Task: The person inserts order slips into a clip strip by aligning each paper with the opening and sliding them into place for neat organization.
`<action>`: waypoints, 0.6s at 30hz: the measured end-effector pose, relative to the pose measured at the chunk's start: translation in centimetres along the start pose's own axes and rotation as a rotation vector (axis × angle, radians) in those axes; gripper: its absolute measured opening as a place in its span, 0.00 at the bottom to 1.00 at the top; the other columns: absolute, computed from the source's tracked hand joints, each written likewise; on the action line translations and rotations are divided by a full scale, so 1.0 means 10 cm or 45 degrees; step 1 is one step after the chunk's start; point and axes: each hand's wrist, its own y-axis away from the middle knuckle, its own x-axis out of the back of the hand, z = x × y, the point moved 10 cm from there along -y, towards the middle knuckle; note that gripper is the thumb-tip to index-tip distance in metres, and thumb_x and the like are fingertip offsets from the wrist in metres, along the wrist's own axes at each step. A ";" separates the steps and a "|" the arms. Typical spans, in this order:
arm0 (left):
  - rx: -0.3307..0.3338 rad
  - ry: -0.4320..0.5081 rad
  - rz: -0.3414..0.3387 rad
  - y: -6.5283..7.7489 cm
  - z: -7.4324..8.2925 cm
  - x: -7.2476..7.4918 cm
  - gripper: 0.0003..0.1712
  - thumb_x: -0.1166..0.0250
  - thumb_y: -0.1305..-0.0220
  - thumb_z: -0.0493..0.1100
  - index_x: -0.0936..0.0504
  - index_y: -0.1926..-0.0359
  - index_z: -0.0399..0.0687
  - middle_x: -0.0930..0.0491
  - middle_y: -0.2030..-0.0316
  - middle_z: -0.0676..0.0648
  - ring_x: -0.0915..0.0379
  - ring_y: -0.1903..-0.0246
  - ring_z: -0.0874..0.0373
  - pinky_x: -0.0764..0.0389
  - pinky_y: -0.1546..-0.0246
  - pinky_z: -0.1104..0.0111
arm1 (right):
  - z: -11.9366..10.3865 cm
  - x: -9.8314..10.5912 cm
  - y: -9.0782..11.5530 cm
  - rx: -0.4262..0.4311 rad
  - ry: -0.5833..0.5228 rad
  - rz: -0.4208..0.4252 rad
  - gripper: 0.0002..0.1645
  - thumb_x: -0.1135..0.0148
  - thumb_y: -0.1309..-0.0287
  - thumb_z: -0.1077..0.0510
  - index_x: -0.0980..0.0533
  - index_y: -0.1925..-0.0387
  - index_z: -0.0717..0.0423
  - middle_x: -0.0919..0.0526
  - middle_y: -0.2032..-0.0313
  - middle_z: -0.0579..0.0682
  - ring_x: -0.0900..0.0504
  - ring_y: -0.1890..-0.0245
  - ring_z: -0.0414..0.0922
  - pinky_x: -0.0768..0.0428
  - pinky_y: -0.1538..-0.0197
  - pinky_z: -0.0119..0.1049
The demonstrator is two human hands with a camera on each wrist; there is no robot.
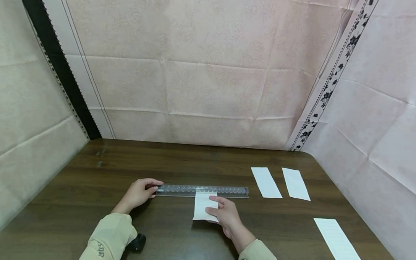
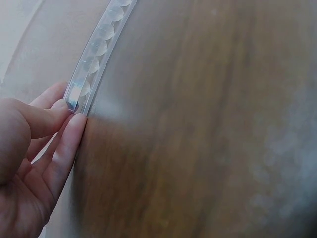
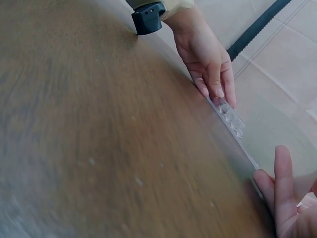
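Note:
In the head view a long clear plastic ruler-like strip [image 1: 230,191] with a row of round shapes along it lies across the table. My left hand [image 1: 138,194] pinches its left end between thumb and fingers, seen closely in the left wrist view, where the strip [image 2: 97,47] runs up and away. A small white paper slip [image 1: 201,207] meets the strip near its middle; whether it passes under or through it, I cannot tell. My right hand [image 1: 228,215] holds the slip's right side, its near edge a little off the table. In the right wrist view that slip is hardly visible.
Two white paper slips [image 1: 266,183] [image 1: 296,184] lie to the right of the strip. A longer lined slip [image 1: 337,240] lies nearer the right front. Pale cloth walls [image 1: 206,88] rise behind and beside the brown wooden table [image 1: 167,158].

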 end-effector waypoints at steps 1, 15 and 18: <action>0.000 0.001 0.000 0.00 0.00 0.00 0.13 0.43 0.36 0.30 0.19 0.52 0.38 0.23 0.54 0.37 0.23 0.66 0.55 0.19 0.69 0.68 | 0.00 0.00 0.00 0.000 0.001 0.000 0.26 0.39 0.48 0.74 0.32 0.46 0.74 0.20 0.55 0.65 0.18 0.64 0.49 0.18 0.66 0.41; -0.001 0.000 -0.003 -0.01 -0.03 -0.01 0.13 0.43 0.36 0.30 0.19 0.52 0.39 0.23 0.52 0.37 0.23 0.66 0.56 0.19 0.68 0.68 | 0.03 0.06 -0.02 -0.005 0.004 0.009 0.27 0.38 0.49 0.74 0.32 0.45 0.74 0.21 0.55 0.65 0.18 0.65 0.48 0.18 0.66 0.41; 0.004 0.001 0.001 -0.01 -0.04 0.00 0.13 0.43 0.36 0.30 0.19 0.52 0.39 0.23 0.52 0.37 0.23 0.66 0.56 0.19 0.68 0.69 | 0.03 0.07 -0.02 -0.004 0.005 0.008 0.27 0.38 0.49 0.74 0.31 0.45 0.74 0.20 0.55 0.65 0.18 0.65 0.48 0.18 0.67 0.41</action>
